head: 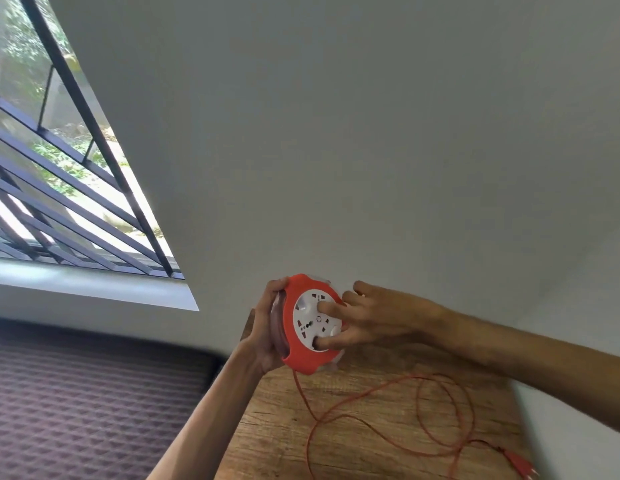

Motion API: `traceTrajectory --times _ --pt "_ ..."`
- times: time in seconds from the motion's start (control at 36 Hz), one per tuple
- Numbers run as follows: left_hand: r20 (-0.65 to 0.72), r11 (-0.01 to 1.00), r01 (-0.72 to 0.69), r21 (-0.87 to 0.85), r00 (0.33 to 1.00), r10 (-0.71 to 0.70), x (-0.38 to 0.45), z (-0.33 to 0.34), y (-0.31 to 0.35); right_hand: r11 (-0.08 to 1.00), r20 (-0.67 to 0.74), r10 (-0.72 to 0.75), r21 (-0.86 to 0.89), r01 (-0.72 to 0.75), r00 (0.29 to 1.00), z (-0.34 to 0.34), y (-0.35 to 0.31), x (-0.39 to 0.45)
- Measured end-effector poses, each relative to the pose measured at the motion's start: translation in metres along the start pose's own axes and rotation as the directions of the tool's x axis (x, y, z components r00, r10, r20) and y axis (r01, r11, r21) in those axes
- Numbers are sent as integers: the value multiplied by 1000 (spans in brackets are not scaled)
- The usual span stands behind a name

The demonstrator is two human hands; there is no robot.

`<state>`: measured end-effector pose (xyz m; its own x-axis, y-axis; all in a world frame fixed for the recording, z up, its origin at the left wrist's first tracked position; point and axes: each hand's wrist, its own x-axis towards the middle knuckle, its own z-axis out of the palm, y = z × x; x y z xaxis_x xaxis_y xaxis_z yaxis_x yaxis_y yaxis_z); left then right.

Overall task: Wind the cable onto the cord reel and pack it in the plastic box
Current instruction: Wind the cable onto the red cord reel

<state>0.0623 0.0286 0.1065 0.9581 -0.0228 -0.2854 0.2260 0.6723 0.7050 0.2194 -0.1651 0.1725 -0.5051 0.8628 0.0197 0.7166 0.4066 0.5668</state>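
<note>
Orange reel (303,323) is up above the wood surface (370,427). Left hand (263,337) has a closed grip on its rim; right hand (367,320) fingers press its white face. Turn slowly so loose cable (422,407) feeds in straight.

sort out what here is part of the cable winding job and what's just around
Part of the job:
cord reel, held in the left hand, right hand on its white face
orange cable, loose on the wooden table
plug

Just around:
barred window
patterned mattress
</note>
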Motion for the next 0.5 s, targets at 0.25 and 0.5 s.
traceTrajectory --times 0.25,0.5 --pt "95 993 0 -115 995 11 -2 -7 -3 994 -46 -8 -113 2 999 -6 -1 7" --pt "67 996 6 -93 998 0 2 -4 -3 999 -8 -10 -49 9 1000 -5 -3 15"
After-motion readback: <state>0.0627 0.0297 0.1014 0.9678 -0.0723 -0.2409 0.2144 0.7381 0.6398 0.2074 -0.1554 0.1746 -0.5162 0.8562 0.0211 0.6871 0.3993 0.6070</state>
